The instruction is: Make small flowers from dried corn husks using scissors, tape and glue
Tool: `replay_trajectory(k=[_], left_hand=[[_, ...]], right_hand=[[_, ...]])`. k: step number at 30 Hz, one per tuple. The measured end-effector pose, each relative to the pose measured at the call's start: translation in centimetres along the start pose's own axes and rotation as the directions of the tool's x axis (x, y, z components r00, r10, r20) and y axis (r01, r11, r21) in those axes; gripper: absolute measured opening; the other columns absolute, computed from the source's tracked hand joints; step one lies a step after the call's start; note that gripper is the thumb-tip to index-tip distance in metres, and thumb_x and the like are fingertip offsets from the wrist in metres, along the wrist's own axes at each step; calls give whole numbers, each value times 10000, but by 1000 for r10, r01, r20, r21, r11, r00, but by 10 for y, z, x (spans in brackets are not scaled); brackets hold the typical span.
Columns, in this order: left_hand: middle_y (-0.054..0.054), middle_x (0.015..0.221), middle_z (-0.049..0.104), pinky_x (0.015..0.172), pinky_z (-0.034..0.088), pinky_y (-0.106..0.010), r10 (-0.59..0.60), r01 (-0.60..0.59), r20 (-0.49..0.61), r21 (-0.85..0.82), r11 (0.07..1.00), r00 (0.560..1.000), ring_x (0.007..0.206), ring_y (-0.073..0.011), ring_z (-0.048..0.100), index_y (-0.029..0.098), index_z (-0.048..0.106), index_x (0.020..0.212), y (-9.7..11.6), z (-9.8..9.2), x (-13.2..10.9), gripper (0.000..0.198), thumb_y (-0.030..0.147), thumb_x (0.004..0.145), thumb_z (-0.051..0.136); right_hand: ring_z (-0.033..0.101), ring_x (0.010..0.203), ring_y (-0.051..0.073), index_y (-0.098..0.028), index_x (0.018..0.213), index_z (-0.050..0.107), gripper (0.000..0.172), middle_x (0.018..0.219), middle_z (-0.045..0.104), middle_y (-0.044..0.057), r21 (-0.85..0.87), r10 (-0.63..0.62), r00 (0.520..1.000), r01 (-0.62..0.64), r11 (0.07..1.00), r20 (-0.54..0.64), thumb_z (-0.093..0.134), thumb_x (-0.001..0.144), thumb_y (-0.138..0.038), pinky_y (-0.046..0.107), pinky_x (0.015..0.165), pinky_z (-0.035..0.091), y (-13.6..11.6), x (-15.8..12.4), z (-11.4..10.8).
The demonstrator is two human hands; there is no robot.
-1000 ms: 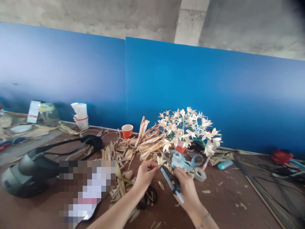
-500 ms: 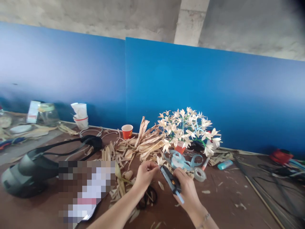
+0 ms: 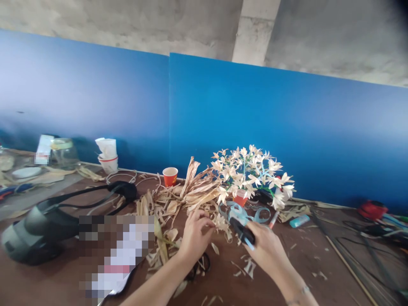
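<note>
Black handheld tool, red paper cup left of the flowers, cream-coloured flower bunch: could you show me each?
Black handheld tool (image 3: pixel 241 230), head view: its body.
Red paper cup (image 3: pixel 170 180), head view: its outer wall.
Cream-coloured flower bunch (image 3: pixel 254 178), head view: a central bloom.

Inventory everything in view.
flower bunch: 1, cream, back centre
glue gun: 1, black, in right hand
ribbon: 1 tangle, blue, below flower bunch
cups: 2, orange, back centre
dried husks: many, tan, centre
headset: 1, grey, left
phone: 1, pale (pixelated), lower left
stuffed cup: 1, white, back left
jar: 1, clear, left
upright item: 1, white, far left
dish: 1, white, far left
looped item: 1, black, lower centre
packet: 1, turquoise, right
cables: several, black, right
bundle: 1, red, far right
wall panels: 2, blue, back
table: 1, brown, below
left hand: 1, bare, centre
right hand: 1, bare, lower centre
</note>
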State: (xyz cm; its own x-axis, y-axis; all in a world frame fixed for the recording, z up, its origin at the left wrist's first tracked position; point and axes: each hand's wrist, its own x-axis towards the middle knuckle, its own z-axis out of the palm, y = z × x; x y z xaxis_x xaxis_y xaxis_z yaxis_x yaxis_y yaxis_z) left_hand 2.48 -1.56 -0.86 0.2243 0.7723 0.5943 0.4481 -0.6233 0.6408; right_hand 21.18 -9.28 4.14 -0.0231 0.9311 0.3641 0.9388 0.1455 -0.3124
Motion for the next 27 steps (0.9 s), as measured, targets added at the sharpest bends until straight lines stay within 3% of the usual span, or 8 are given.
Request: replay_trajectory(k=[3,5,8,12,17,21,23,27], left_hand=[[-48,852,573,799,411,-359,-61,60,-36,-30,998,998,858,-207,529,192,627,613,-4,4,1,66,165,668,603],[-46,838,571,803,414,-361,-49,49,-18,-42,998,999,852,-206,533,190,622,607,-6,6,0,69,158,665,600],[-43,835,574,806,418,-365,-65,65,-5,-71,995,998,858,-209,537,195,624,614,-8,6,0,66,169,668,598],[-44,837,581,808,420,-366,-126,124,-10,-125,984,992,860,-208,544,189,620,622,-11,7,0,59,182,675,597],[-44,816,580,807,420,-360,-146,141,-18,-155,978,989,847,-205,548,181,616,613,-14,9,1,52,186,664,609],[-40,803,583,795,425,-352,-158,151,-28,-163,975,987,828,-201,553,181,613,615,-15,8,1,43,186,658,617],[-39,796,583,792,427,-351,-159,152,-32,-169,974,987,823,-199,553,181,609,614,-15,7,1,46,187,659,618],[-41,795,588,795,425,-342,-161,153,-30,-187,970,986,827,-195,553,180,607,619,-14,6,2,45,185,664,613]], right_hand=[[523,587,130,-210,699,516,43,655,584,-16,130,-135,975,113,985,174,529,701,-169,206,532,341,-8,-11,-8],[529,584,130,-206,767,517,23,666,594,-5,191,-113,989,93,977,98,504,750,-215,208,533,362,-10,-19,-7],[555,584,148,-206,894,487,125,702,611,10,109,94,995,-96,989,22,471,771,-220,226,538,379,6,-26,-3],[590,869,260,-148,982,453,306,938,617,118,-174,427,899,-408,896,95,519,684,-173,294,677,409,54,-32,4],[531,964,337,-93,993,501,296,994,580,184,-399,577,814,-510,762,62,488,714,-193,413,745,384,64,-36,4],[521,945,302,-165,894,589,208,973,595,138,-456,348,933,-351,818,-95,483,717,-141,461,843,291,19,-25,7],[554,879,230,-226,830,611,188,894,629,71,-261,206,978,-194,946,17,441,777,-166,372,793,332,-5,-15,17],[583,800,204,-214,784,620,134,810,654,47,7,35,982,-37,999,187,497,748,-178,300,723,366,-33,4,48]])
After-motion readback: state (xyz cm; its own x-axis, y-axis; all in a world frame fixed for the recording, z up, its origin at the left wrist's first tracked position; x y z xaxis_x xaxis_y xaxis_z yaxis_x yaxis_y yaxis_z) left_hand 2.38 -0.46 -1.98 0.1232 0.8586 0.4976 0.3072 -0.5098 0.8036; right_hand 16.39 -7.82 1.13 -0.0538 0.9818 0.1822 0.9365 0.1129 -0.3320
